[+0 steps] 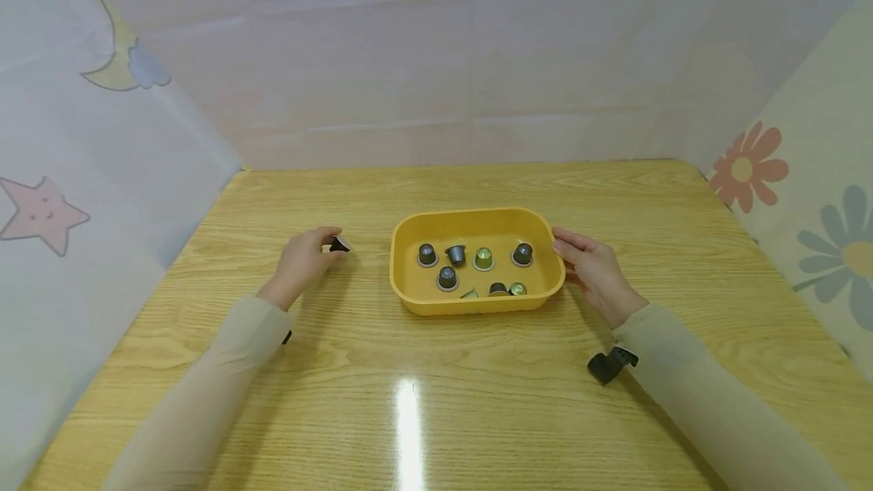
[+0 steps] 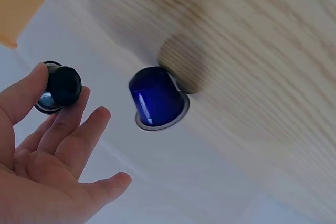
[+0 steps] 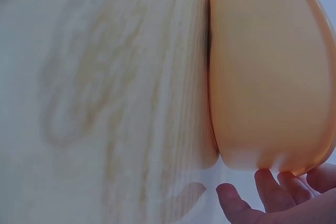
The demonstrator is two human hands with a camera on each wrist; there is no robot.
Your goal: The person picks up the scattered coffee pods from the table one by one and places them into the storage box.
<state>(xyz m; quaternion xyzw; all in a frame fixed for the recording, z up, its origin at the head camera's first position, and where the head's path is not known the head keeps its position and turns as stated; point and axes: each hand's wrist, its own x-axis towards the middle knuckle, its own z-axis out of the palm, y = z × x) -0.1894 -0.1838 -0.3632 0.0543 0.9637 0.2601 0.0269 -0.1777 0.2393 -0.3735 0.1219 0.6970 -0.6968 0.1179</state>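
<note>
My left hand (image 1: 303,260) pinches a dark coffee capsule (image 1: 340,244) between thumb and fingers, left of a yellow tray (image 1: 395,264). The left wrist view shows this dark capsule (image 2: 64,86) at the fingertips, with the other fingers spread. Beside those fingers is a shiny blue coffee capsule (image 2: 156,98) with a silver rim; the head view does not show it. My right hand (image 1: 596,275) touches the right end of the tray. In the right wrist view its fingertips (image 3: 266,179) rest against the tray's outer wall (image 3: 273,77).
Several coffee capsules, including a grey one (image 1: 447,278) and a green one (image 1: 483,258), sit inside the tray. The tray stands on a wooden table (image 1: 505,392). Printed cloth walls (image 1: 436,59) border the table at the back and sides.
</note>
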